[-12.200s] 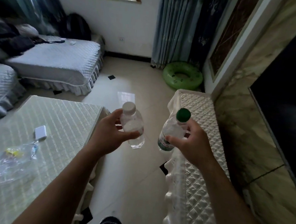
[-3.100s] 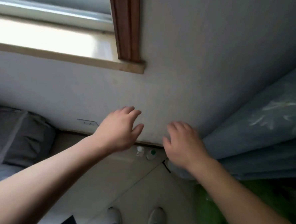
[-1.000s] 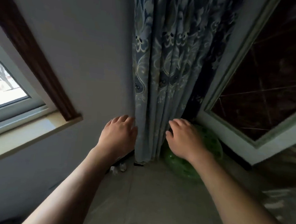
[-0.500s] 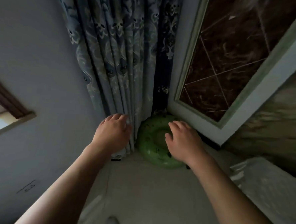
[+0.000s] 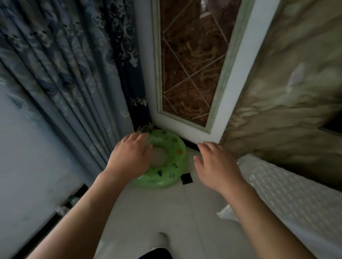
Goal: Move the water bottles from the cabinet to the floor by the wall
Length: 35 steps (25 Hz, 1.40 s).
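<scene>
Both hands are held out in front of me with nothing in them. My left hand [image 5: 131, 156] hovers with spread fingers in front of a green swim ring. My right hand [image 5: 214, 167] is open too, to the right of the ring. Two water bottles stand on the floor against the wall at the lower left, mostly hidden behind my left forearm: one with a green cap [image 5: 72, 199] and one with a white cap [image 5: 62, 209]. The cabinet with its white quilted cover [image 5: 294, 199] runs along the right.
A green inflatable swim ring [image 5: 169, 167] lies on the pale tiled floor [image 5: 161, 212] in the corner. Blue patterned curtains [image 5: 70, 53] hang at the left. A white-framed brown panel [image 5: 192, 56] stands ahead. A dark shoe [image 5: 154, 257] shows at the bottom edge.
The view has swung right, from the wall and curtain toward the corner and the cabinet. The two bottles have slid to the lower left. Both hands remain open with nothing in them.
</scene>
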### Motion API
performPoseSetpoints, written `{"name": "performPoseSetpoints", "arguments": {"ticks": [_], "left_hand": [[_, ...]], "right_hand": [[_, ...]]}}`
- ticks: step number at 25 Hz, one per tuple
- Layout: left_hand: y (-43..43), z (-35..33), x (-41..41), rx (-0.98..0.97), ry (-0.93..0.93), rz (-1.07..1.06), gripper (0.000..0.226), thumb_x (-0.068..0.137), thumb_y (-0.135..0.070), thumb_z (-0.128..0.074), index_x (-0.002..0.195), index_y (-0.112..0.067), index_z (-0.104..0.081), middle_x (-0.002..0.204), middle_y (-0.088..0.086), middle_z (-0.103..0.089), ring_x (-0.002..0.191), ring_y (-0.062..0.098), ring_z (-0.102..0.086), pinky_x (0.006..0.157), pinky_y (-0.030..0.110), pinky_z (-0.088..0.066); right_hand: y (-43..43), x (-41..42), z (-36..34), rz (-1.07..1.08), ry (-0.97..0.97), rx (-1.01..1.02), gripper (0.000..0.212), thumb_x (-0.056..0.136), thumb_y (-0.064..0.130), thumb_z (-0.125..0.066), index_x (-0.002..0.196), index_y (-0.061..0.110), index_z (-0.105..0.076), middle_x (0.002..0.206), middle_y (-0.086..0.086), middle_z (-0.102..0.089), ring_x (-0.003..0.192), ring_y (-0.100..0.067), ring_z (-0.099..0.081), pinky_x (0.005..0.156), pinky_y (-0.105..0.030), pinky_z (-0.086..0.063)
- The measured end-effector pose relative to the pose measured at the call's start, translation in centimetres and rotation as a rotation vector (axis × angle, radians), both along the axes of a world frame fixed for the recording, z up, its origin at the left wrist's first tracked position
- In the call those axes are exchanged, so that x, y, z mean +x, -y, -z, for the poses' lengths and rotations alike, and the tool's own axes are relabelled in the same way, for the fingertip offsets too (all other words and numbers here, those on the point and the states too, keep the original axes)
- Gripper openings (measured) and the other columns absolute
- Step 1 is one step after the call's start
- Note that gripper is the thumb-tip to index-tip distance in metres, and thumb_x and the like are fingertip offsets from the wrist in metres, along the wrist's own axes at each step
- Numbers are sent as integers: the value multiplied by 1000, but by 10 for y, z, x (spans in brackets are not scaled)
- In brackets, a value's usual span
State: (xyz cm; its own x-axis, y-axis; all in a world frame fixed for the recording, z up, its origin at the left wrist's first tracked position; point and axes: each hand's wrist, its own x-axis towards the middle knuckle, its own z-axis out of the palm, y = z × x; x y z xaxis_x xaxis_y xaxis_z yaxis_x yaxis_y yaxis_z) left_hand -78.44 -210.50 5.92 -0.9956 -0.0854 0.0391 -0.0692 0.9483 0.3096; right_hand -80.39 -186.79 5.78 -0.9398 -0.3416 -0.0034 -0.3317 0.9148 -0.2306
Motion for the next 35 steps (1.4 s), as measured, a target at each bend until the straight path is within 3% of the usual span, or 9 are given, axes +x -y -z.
{"name": "performPoseSetpoints", "arguments": {"ticks": [5,12,16,21,31,35], "left_hand": [[-58,7,-33,18,8,86,51,100,-36,-38,147,-17,-40,151,5,-42,139,27,-36,115,40,-30],[-150,35,-103,52,29,144,50,98,-32,-41,145,-14,-43,148,9,-45,138,29,-38,114,41,-31],[-208,45,-146,71,18,172,58,94,-40,-34,142,-11,-47,145,12,-49,134,31,-42,113,45,-33],[-296,35,-182,79,2,209,47,98,-31,-46,141,-13,-48,147,10,-47,136,30,-39,113,44,-33],[-420,17,-180,-67,-19,354,49,94,-39,-40,134,-13,-55,136,10,-56,127,30,-49,105,44,-40],[-485,12,-150,-82,-35,341,47,92,-38,-38,122,-11,-60,122,10,-62,116,31,-55,97,43,-44]], "right_hand": [[-59,-7,1,66,-6,22,49,100,34,-37,142,10,-42,145,-9,-46,132,-27,-42,107,-36,-34],[-155,-59,16,172,3,77,39,98,34,-38,124,10,-54,127,-9,-56,115,-29,-51,95,-42,-43],[-214,-86,20,164,22,106,40,99,33,-38,127,9,-53,128,-10,-57,115,-30,-52,98,-43,-42],[-297,-116,13,218,45,118,42,100,34,-36,130,10,-52,131,-8,-54,118,-27,-49,100,-39,-39],[-410,-118,8,270,37,60,40,99,36,-37,123,10,-55,123,-9,-58,112,-27,-52,95,-40,-43],[-478,-93,7,272,44,22,43,100,36,-35,133,12,-49,133,-7,-53,121,-26,-48,101,-40,-41]]}}
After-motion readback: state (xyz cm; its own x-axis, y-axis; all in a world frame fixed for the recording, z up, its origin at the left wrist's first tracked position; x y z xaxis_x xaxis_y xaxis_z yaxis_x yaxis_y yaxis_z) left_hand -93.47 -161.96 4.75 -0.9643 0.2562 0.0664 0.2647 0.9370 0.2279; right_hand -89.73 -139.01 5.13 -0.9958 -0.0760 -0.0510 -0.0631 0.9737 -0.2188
